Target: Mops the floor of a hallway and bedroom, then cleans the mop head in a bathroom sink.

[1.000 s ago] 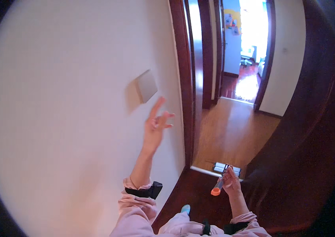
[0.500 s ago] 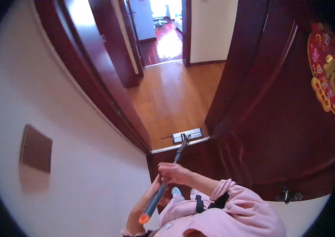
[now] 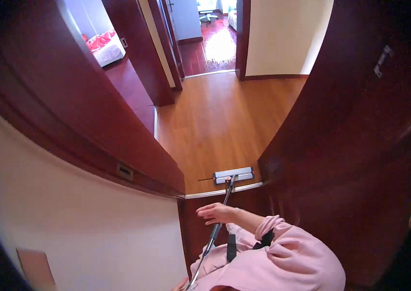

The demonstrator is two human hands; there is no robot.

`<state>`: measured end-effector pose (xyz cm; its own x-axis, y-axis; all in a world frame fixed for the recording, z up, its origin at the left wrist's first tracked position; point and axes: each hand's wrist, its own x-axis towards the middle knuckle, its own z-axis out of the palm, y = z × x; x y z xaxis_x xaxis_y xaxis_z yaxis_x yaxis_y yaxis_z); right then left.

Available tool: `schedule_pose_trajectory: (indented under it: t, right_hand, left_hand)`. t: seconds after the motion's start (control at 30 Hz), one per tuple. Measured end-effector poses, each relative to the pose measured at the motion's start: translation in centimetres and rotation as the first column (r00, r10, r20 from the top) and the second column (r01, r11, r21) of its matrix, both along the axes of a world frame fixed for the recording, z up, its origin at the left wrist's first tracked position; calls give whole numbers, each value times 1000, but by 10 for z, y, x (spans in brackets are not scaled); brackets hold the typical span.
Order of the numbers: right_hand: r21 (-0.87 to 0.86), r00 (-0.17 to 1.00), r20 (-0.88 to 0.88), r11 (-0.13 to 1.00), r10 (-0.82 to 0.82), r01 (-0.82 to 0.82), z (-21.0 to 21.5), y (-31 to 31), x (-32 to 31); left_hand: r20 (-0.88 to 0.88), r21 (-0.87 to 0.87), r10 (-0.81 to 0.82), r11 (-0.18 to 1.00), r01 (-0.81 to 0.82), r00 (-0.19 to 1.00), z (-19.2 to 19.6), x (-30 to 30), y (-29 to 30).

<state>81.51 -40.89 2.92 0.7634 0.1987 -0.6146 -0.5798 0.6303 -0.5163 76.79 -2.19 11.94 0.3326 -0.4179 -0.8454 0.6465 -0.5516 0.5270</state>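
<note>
A flat mop has its grey head point(image 3: 234, 174) on the wooden floor just past a pale threshold strip point(image 3: 222, 191). Its metal handle point(image 3: 213, 233) slants back toward me. My right hand point(image 3: 219, 212), coming out of a pink sleeve, is wrapped over the middle of the handle. Only a sliver of my left hand point(image 3: 180, 285) shows at the bottom edge, by the handle's lower end, and its grip is hidden.
A dark red door point(image 3: 356, 145) stands open on the right. The dark door frame point(image 3: 94, 131) and a white wall point(image 3: 69, 218) with a switch plate point(image 3: 35, 266) are on the left. The wooden hall floor point(image 3: 225, 116) leads to further doorways, one showing a bed point(image 3: 103, 43).
My left hand left the wall and dropped to the mop handle. My view swung from the wall to the doorway, and the mop head now lies beyond the threshold.
</note>
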Motion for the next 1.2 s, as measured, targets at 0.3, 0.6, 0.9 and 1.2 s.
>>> schedule_pose_trajectory:
  t: [0.3,0.6,0.9,1.2]
  right_hand:
    - [89,964,-161,970,-209,225,51,-186,-8]
    - [190,951,-168,938,-261,291,70,-408,107]
    - [212,853,-150,826,-501,522,-171,-702,170]
    - [258,566,-231,512,-791,820,-380,-980,52]
  left_hand:
    - [409,-79,-48,993,89,911,82,69,-184]
    - [272,434,-913,399,808,305,102,291,-533]
    - [256,436,-967,132,890,18,-131,408,-911]
    - [312,480,-942,46,876,-122,-353,334,-1287]
